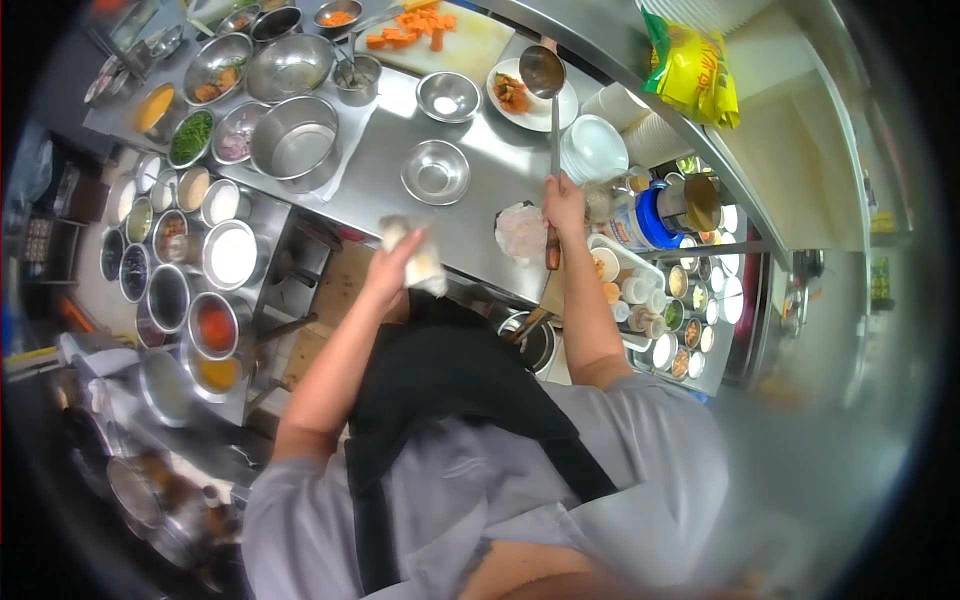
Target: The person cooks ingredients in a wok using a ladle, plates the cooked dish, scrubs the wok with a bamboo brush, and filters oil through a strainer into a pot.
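Note:
My right hand [563, 206] is wrapped round the handle of a long ladle [555, 140], whose wooden end sticks out below the fist. The ladle's bowl hangs over the rim of a white plate [552, 118] bearing reddish-orange food [511, 94]. In my left hand [392, 270], closed in front of the counter edge, is a pale cloth [424, 262], blurred by motion. Another crumpled whitish cloth [521, 236] lies on the steel counter [385, 165], just left of my right hand. Two steel bowls, one nearer [436, 172] and one farther [448, 97], stand ahead.
A deep steel pot [295, 140] and several ingredient bowls stand at the left. At the back, orange cubes [425, 22] sit on a cutting board [480, 45]. Stacked white plates [594, 150], a blue-lidded jar [640, 218] and a yellow bag [692, 70] are on the right.

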The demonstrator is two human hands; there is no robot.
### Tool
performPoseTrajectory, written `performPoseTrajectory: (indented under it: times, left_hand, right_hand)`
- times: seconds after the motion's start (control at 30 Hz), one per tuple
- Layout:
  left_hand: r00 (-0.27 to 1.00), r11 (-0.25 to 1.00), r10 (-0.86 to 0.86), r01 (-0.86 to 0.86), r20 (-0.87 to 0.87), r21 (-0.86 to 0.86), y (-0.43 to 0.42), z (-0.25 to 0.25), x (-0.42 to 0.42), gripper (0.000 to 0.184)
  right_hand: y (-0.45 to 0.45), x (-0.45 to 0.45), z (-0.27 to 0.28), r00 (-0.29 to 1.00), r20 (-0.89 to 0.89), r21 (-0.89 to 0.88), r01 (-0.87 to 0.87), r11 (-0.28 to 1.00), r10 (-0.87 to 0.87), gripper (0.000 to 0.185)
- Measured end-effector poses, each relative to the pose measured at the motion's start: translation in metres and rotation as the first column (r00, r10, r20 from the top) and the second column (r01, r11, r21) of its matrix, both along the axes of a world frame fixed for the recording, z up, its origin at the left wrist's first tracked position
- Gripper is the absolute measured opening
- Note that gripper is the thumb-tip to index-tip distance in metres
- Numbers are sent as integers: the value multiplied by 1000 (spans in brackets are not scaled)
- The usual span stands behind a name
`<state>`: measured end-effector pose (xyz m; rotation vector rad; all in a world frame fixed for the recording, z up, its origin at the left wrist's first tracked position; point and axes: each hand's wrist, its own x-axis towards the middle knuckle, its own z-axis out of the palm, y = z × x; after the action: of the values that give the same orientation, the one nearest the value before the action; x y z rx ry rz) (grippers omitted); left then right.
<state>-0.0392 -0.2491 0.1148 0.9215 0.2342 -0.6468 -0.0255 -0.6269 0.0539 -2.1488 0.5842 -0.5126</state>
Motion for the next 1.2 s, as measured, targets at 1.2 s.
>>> performPoseTrajectory:
  times: [1.2]
  left_hand:
    - [-216,-227,970,-968,-111,-107,421,-6,-435,29]
  right_hand:
    - [869,-229,205,-617,334,914,27,-405,713,59]
